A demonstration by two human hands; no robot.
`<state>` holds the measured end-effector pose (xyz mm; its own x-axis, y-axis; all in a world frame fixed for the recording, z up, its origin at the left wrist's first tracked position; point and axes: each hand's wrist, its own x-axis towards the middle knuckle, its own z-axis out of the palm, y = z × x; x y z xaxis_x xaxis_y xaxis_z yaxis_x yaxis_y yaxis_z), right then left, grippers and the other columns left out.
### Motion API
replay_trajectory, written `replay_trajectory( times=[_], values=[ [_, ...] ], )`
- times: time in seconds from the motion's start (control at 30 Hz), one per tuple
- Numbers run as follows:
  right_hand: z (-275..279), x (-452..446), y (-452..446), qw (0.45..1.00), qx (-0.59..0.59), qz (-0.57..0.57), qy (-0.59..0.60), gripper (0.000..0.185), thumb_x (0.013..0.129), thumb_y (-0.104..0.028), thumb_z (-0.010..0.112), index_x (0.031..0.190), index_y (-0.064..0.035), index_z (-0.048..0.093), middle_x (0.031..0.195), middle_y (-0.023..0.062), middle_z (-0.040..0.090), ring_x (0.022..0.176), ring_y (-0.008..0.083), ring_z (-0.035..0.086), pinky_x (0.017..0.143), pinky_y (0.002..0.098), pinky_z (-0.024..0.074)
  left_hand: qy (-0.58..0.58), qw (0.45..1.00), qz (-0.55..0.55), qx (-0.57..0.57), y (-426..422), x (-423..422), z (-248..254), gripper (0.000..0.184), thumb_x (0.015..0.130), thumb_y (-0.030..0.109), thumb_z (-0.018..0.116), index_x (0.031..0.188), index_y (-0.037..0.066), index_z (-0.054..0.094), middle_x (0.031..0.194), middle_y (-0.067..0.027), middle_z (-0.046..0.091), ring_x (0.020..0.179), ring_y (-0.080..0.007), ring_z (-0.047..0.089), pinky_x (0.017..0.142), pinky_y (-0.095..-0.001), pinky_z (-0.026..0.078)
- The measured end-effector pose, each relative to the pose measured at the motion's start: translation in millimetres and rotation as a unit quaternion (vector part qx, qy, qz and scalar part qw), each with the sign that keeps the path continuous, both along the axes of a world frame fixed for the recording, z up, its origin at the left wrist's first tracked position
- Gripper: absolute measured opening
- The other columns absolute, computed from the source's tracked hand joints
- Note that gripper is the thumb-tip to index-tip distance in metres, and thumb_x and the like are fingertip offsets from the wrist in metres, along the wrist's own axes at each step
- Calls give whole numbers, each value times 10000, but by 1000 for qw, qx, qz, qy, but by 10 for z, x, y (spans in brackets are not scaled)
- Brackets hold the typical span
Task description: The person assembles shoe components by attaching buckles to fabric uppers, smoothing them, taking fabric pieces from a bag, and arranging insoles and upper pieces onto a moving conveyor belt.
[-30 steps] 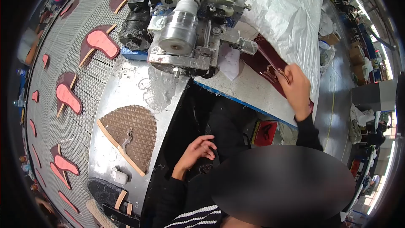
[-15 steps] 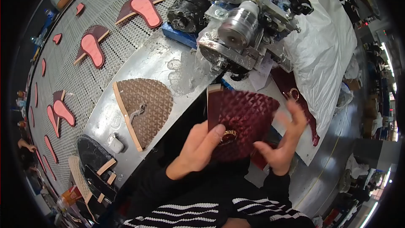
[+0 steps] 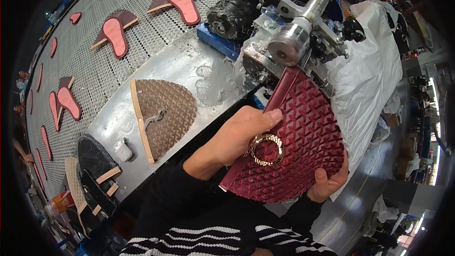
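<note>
A burgundy woven-texture shoe upper [image 3: 303, 132] with a gold ring ornament [image 3: 268, 150] is held up in front of me. My left hand [image 3: 241, 132] grips its straight smooth edge, thumb on the front face beside the ring. On the curved lower right edge, my right hand [image 3: 330, 182] is closed with its thumb on the face and the fingers behind. The upper's top corner reaches the metal roller [image 3: 288, 47] of a machine; I cannot tell whether they touch. A brown woven upper [image 3: 166, 114] lies on the metal table [image 3: 116, 125] to the left.
A perforated conveyor [image 3: 90, 73] carries several pink insoles [image 3: 115, 38] on dark uppers. Black pieces [image 3: 99, 166] with tan strips and a white earbud case [image 3: 123, 150] lie at the table's near left. White plastic sheeting [image 3: 367, 66] hangs right of the machine.
The burgundy upper has turned and risen toward the roller. My right hand, earlier apart from it with fingers spread, has closed on its lower right edge. The view has shifted slightly.
</note>
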<state>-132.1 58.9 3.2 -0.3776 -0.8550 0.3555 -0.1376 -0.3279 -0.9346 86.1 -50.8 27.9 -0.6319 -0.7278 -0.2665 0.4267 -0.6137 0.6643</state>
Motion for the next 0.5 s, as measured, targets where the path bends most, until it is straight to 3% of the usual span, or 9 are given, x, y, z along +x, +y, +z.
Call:
replay_trajectory(
  times=[0.17, 0.27, 0.3, 0.4, 0.43, 0.5],
  values=[
    [-69, 104, -128, 997, -67, 20, -35, 679, 773, -79, 766, 1363, 50, 456, 1315, 196, 537, 1165, 268, 553, 1036, 380, 411, -15, 999, 13, -50, -84, 163, 28, 398, 1012, 301, 479, 833, -5, 659, 745, 8, 629, 654, -34, 538, 589, -231, 431],
    [-40, 148, -223, 997, -45, 14, 53, 594, 781, -55, 746, 1324, 28, 518, 1250, 193, 594, 1098, 240, 597, 986, 344, 449, -12, 996, 84, -14, -86, 173, 24, 386, 1008, 303, 482, 852, -6, 652, 757, 8, 631, 652, -41, 547, 593, -228, 435],
    [50, 127, -292, 988, -40, 38, 141, 384, 809, -23, 704, 1183, 29, 634, 1099, 164, 680, 980, 194, 650, 892, 302, 493, -32, 996, 83, -25, -116, 236, -33, 384, 1001, 318, 490, 921, -21, 651, 814, -25, 659, 697, -67, 590, 639, -236, 473],
    [164, 197, -488, 973, 5, 93, 211, 202, 836, -5, 666, 1031, 35, 701, 956, 129, 721, 874, 154, 672, 803, 261, 506, -31, 991, 129, -9, -138, 358, 54, 391, 988, 323, 501, 976, -39, 648, 890, -70, 683, 763, -104, 631, 703, -256, 508],
    [193, 304, -576, 981, -1, 86, 176, 154, 853, 12, 640, 986, 34, 714, 947, 111, 726, 847, 135, 667, 758, 239, 497, -11, 990, 138, -15, -141, 419, 3, 400, 975, 319, 513, 1036, -58, 633, 957, -111, 689, 818, -135, 654, 753, -277, 522],
    [235, 427, -697, 986, 7, 83, 142, 161, 851, 16, 643, 996, 38, 710, 948, 108, 724, 835, 127, 660, 743, 225, 489, -10, 988, 152, -24, -138, 527, -69, 368, 957, 301, 521, 1036, -40, 636, 947, -95, 695, 818, -143, 663, 759, -286, 530]
  ],
)
